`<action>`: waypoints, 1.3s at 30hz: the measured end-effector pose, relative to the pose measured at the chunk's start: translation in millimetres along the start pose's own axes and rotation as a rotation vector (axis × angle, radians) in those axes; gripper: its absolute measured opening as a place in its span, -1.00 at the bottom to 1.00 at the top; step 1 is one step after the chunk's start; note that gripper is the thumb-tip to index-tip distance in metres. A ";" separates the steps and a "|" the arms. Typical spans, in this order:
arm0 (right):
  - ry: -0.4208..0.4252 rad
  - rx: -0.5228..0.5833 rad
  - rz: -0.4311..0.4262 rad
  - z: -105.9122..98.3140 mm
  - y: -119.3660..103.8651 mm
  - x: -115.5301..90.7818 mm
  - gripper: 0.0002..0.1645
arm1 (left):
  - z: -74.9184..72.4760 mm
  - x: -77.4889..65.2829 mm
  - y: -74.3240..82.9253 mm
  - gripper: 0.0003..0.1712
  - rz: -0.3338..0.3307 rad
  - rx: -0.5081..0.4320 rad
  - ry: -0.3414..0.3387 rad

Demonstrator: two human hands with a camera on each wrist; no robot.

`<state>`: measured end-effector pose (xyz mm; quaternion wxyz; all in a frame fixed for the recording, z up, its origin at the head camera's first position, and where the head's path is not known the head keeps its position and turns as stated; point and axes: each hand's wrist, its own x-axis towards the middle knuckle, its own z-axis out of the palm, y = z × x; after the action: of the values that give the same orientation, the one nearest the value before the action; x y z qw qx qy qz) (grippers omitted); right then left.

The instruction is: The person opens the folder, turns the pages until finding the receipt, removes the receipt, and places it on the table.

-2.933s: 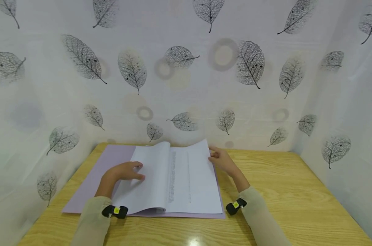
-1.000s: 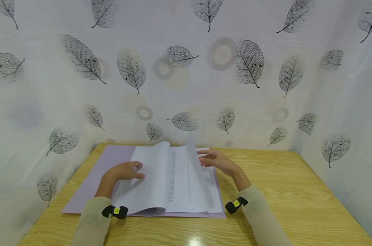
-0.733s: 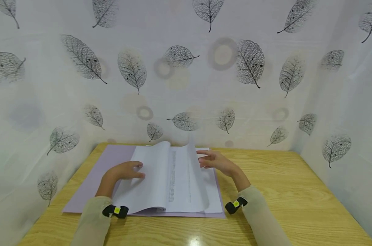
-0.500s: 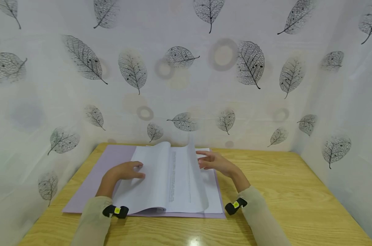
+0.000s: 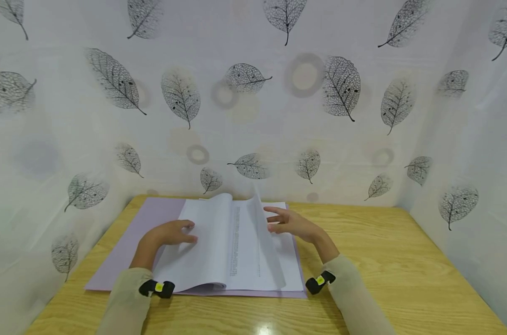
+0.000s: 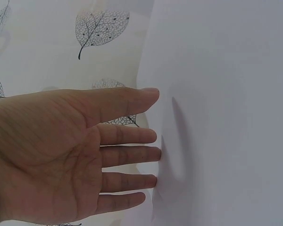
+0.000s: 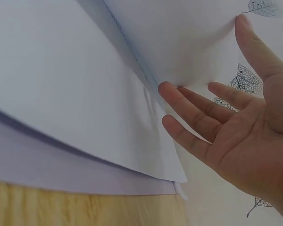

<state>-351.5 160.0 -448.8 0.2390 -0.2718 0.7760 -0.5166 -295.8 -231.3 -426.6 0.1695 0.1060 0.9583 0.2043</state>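
An open book point(image 5: 196, 260) with a purple cover point(image 5: 125, 253) lies on the table, its white pages spread. My left hand point(image 5: 167, 234) rests on the blank left-hand page, fingers fairly straight; in the left wrist view their tips meet the paper point(image 6: 226, 132). One right-hand leaf point(image 5: 267, 246) stands partly lifted, with lines of print on the side facing left. To its right is my right hand point(image 5: 293, 224), fingers spread and only slightly bent. The right wrist view shows its fingertips against or very near the raised leaf point(image 7: 188, 42), with no pinch.
The wood-grain table point(image 5: 375, 265) stretches out to the right of the book. A pale curtain point(image 5: 253, 125) printed with leaf shapes surrounds the table at the back and sides. A dark strap point(image 5: 320, 282) sits around each sleeved wrist.
My right hand has moved left from the book's right edge, and the leaf, earlier lying over the right side, now stands raised and leans leftward. The left hand stays in place.
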 end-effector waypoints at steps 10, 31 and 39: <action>-0.009 -0.029 0.024 3.4 1.9 3.0 -0.06 | -0.6 -1.2 0.0 -0.23 0.007 -0.004 0.003; -0.110 -0.055 -0.007 18.0 -9.1 2.7 0.02 | -0.9 -0.6 -0.9 -0.26 0.035 -0.024 0.019; -0.118 -0.084 -0.003 20.3 -6.5 5.5 0.06 | -0.8 0.9 -0.5 -0.28 0.069 -0.011 0.062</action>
<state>-341.2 140.7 -450.4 0.2717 -0.3126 0.7812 -0.4670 -297.0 -231.8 -426.4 0.1330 0.1315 0.9578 0.2185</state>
